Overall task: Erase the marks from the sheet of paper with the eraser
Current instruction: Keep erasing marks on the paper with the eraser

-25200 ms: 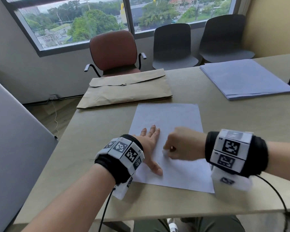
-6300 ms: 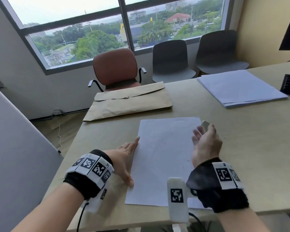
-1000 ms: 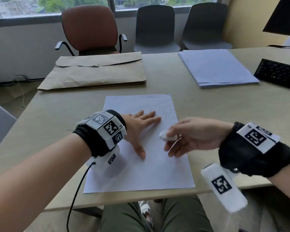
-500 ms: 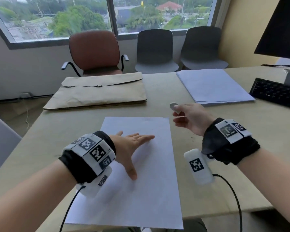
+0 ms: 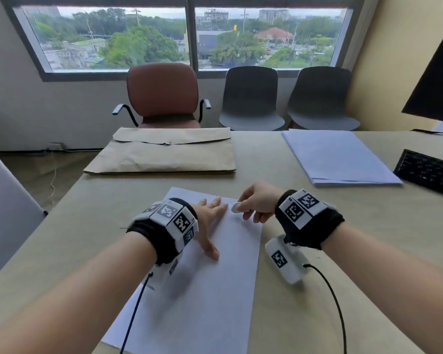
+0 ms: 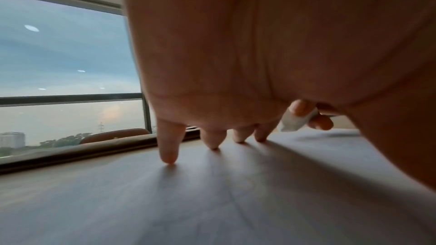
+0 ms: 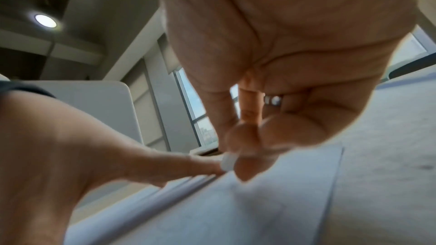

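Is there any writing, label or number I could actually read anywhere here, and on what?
No readable words or numbers.
Wrist bands: only black-and-white square code patterns, with tiny edge characters too small to read.
Keyboard: key legends too blurred.
Sheet of paper: no legible writing.
Eraser: no print visible.

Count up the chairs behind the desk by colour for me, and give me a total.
Brown chair: 1
Dark grey chairs: 2
Total: 3
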`<state>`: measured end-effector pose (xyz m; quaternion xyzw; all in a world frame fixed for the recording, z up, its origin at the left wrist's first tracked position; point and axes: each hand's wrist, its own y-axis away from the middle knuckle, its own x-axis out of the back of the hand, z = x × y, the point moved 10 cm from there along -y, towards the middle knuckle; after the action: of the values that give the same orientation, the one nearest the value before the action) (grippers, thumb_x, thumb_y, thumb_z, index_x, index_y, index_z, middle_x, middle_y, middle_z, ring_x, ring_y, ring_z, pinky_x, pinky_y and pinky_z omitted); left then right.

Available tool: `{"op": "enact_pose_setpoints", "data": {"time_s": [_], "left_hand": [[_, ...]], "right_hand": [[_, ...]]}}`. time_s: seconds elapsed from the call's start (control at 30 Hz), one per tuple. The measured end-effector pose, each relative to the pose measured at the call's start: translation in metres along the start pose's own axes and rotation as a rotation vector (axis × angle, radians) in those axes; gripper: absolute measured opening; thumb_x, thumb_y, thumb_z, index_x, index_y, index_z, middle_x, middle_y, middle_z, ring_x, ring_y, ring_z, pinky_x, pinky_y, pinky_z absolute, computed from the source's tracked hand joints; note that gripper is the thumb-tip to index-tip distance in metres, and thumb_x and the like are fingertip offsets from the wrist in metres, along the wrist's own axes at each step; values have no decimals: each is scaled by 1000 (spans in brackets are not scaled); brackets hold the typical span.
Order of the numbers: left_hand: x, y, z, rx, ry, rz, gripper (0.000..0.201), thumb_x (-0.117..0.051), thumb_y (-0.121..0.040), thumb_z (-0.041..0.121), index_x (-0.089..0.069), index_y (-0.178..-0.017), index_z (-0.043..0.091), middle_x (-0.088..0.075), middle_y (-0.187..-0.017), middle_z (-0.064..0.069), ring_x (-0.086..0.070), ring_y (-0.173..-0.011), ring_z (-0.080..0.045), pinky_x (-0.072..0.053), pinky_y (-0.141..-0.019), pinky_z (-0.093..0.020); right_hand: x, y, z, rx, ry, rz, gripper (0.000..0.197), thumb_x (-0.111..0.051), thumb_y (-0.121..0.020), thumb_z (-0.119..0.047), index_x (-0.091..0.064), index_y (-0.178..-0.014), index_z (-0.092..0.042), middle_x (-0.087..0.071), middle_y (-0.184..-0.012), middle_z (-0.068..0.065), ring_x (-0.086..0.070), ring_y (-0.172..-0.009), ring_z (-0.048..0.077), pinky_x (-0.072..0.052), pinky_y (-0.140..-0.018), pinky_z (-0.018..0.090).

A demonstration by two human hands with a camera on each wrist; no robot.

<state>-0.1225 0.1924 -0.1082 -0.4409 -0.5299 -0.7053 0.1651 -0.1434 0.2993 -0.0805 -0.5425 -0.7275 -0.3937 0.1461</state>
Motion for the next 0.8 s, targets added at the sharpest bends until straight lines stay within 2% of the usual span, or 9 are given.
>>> {"op": "enact_pose_setpoints", "data": {"time_s": [0.1,0.27,0.37,0.43,0.5,0.6,0.67,0.73,0.8], "left_hand": [[-2,1,-13,-9,47,-17,121,-77,-71,45,15,-148,30,22,-155,11,16,-145,-15,-4,-119,-43],[-8,1,-13,-44,71,3,123,-77,-70,47,17,-148,28,23,-155,10,19,-144,-18,-4,-118,-45],[-7,1,-13,-48,53,11,124,-76,-70,49,17,-148,26,22,-156,10,18,-144,-17,-1,-117,-46],[-9,0,-14,-46,44,14,124,-75,-70,51,18,-148,26,23,-155,11,18,-144,-16,0,-118,-48],[-10,-1,-14,-51,48,19,126,-76,-69,50,19,-148,26,23,-155,9,19,-144,-18,0,-116,-49],[-10,-3,-14,-52,45,27,128,-77,-68,50,19,-148,25,23,-155,7,19,-144,-20,-1,-115,-50],[-9,-3,-15,-50,50,34,126,-77,-69,50,18,-148,25,22,-156,8,18,-144,-19,0,-116,-49],[-8,-1,-15,-54,68,47,125,-77,-69,49,17,-148,26,21,-156,10,17,-144,-17,1,-116,-47],[-8,0,-15,-55,68,55,125,-77,-69,49,17,-148,26,20,-156,9,17,-144,-17,1,-116,-47]], "right_hand": [[-7,-4,-11,20,112,25,22,-60,-85,-19,-67,-99,-3,-59,-61,-1,-47,-43,10,-39,-41,19],[-53,11,-32,192,280,-159,10,-58,-86,-19,-66,-82,-15,-54,-56,-3,-39,-24,2,-31,-30,10],[-27,-1,-30,159,275,-12,15,-59,-86,-20,-72,-88,-12,-56,-56,-3,-41,-27,0,-32,-33,10],[-12,-7,-30,151,336,103,21,-58,-86,-23,-74,-89,-10,-56,-55,-6,-46,-39,1,-36,-42,12],[-27,-2,-34,191,381,39,23,-55,-86,-23,-73,-79,-11,-55,-54,-7,-47,-42,1,-36,-46,13],[-57,14,-35,230,392,-131,32,-57,-85,-21,-57,-53,-19,-53,-51,-8,-43,-30,-1,-32,-38,9],[-44,7,-34,218,383,-68,32,-59,-85,-22,-57,-53,-19,-53,-50,-7,-43,-30,0,-32,-37,8],[-19,-3,-34,182,394,74,28,-59,-84,-23,-63,-57,-17,-54,-51,-6,-46,-40,2,-34,-43,13],[-16,-4,-33,182,394,110,31,-58,-84,-21,-59,-53,-18,-54,-51,-6,-46,-43,4,-34,-45,16]]}}
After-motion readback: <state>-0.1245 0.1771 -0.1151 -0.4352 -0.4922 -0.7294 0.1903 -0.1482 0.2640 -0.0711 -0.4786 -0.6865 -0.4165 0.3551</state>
